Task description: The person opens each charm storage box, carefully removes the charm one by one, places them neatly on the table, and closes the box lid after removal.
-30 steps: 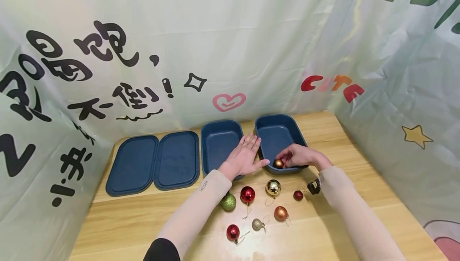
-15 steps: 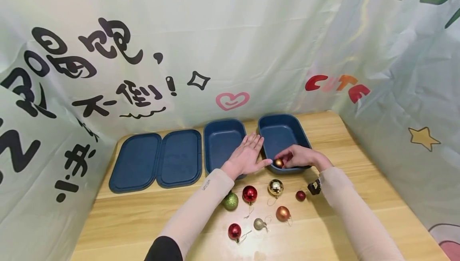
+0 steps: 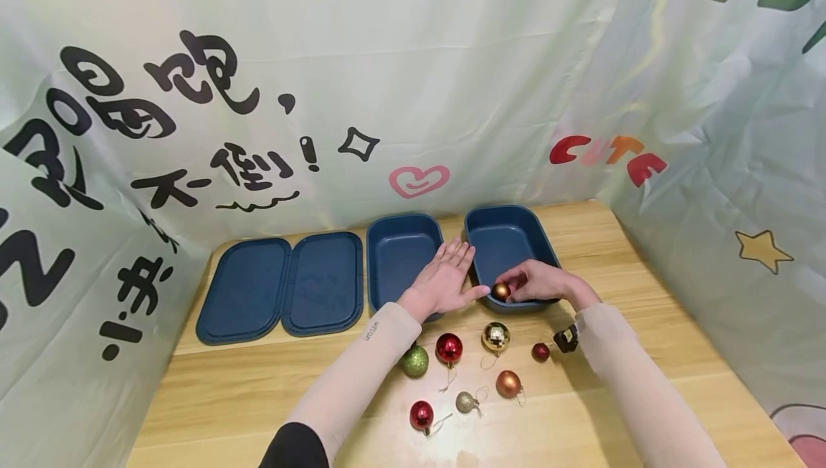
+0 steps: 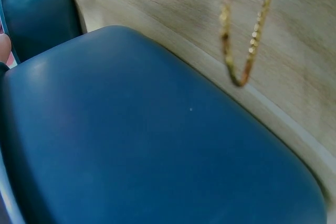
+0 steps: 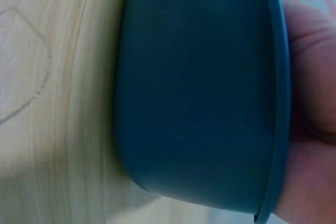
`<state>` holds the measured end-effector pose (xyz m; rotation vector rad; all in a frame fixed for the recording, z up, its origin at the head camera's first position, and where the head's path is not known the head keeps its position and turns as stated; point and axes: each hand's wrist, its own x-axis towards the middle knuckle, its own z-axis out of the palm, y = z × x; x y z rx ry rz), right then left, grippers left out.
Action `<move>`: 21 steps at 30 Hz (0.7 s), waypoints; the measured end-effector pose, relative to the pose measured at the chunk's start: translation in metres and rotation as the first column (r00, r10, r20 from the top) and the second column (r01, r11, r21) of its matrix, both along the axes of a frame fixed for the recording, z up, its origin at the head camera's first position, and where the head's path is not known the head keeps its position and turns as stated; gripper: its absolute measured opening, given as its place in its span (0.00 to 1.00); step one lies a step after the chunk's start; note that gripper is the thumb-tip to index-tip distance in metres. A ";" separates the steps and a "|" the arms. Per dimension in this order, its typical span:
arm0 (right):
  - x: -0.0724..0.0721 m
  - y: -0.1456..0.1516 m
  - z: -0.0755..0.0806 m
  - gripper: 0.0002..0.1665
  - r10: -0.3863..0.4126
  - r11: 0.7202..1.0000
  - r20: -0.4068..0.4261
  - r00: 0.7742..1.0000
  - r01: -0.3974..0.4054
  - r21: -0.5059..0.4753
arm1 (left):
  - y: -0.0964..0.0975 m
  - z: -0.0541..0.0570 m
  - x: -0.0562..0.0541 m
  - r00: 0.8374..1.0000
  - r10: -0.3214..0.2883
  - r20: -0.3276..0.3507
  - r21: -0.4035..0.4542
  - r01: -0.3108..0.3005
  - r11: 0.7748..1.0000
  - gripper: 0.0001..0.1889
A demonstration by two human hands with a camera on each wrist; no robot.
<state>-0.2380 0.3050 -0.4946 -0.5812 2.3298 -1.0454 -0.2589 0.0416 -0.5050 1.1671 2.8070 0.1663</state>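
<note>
My right hand [image 3: 542, 282] reaches into the front of the right-hand blue bin [image 3: 510, 242] and pinches a small copper-coloured bauble [image 3: 500, 292] low inside its near left corner. In the right wrist view the bin's outer wall [image 5: 199, 93] hides the bauble, and part of the hand [image 5: 315, 93] shows behind the rim. My left hand [image 3: 445, 285] lies with straight fingers over the gap between the two bins, its thumb tip at the right-hand bin's near rim. Under its palm is the right side of the left-hand blue bin [image 3: 400, 249], whose wall [image 4: 157, 129] fills the left wrist view.
Two flat blue lids [image 3: 244, 292] lie side by side at the left. In front of the bins several baubles are spread, among them a shiny red bauble [image 3: 449, 348], a green glitter bauble [image 3: 415, 361] and a mirrored gold bauble [image 3: 495, 337]. A printed curtain [image 3: 323, 59] stands behind.
The head view has shifted slightly, so everything appears a little further right. Both hands and the pinched bauble keep their places at the bins.
</note>
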 end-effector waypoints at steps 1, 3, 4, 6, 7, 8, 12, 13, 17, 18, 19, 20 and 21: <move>0.001 0.000 0.001 0.27 -0.001 1.000 -0.012 1.000 0.001 0.001 | 0.000 0.000 0.000 1.000 0.000 0.000 0.001 0.000 1.000 0.50; 0.002 0.001 0.002 0.26 0.000 1.000 -0.051 0.999 0.001 0.009 | 0.000 0.000 0.000 1.000 -0.001 0.002 0.000 0.001 1.000 0.50; 0.003 0.001 0.002 0.26 0.005 1.000 -0.073 0.997 -0.004 0.010 | 0.000 0.000 0.000 1.000 -0.001 0.001 -0.002 0.001 1.000 0.50; 0.004 0.003 0.004 0.26 0.009 1.000 -0.111 0.994 -0.007 0.018 | 0.000 0.000 0.000 1.000 -0.002 -0.006 -0.009 0.002 1.000 0.50; 0.005 0.003 0.005 0.25 0.005 1.000 -0.125 0.992 -0.003 0.020 | 0.000 0.000 0.000 1.000 -0.002 -0.008 -0.013 0.002 1.000 0.50; 0.006 0.004 0.006 0.25 -0.003 1.000 -0.135 0.991 0.006 0.021 | 0.000 -0.001 0.000 1.000 -0.003 -0.011 -0.016 0.003 1.000 0.50; 0.012 0.007 0.012 0.25 -0.031 0.999 -0.143 0.989 0.030 -0.008 | 0.001 -0.001 0.000 1.000 0.000 -0.018 -0.018 0.000 1.000 0.50; 0.014 0.008 0.014 0.25 -0.041 0.999 -0.141 0.989 0.040 -0.014 | 0.001 0.000 0.000 1.000 0.001 -0.017 -0.017 -0.001 1.000 0.50; 0.021 0.012 0.018 0.24 -0.078 0.997 -0.138 0.987 0.075 -0.029 | 0.001 0.000 0.000 1.000 0.004 -0.015 -0.012 -0.004 1.000 0.50; 0.022 0.012 0.020 0.25 -0.089 0.996 -0.139 0.986 0.087 -0.026 | 0.001 0.000 0.001 1.000 0.004 -0.016 -0.014 -0.004 1.000 0.50; 0.024 0.013 0.021 0.25 -0.102 0.995 -0.140 0.985 0.100 -0.021 | 0.001 0.000 0.001 1.000 0.003 -0.015 -0.013 -0.003 1.000 0.50; 0.026 0.014 0.022 0.25 -0.111 0.994 -0.144 0.983 0.109 -0.021 | 0.001 0.000 0.001 1.000 0.003 -0.016 -0.012 -0.003 1.000 0.50; 0.028 0.014 0.023 0.26 -0.120 0.993 -0.151 0.981 0.119 -0.020 | 0.001 0.000 0.001 1.000 0.003 -0.017 -0.012 -0.003 1.000 0.50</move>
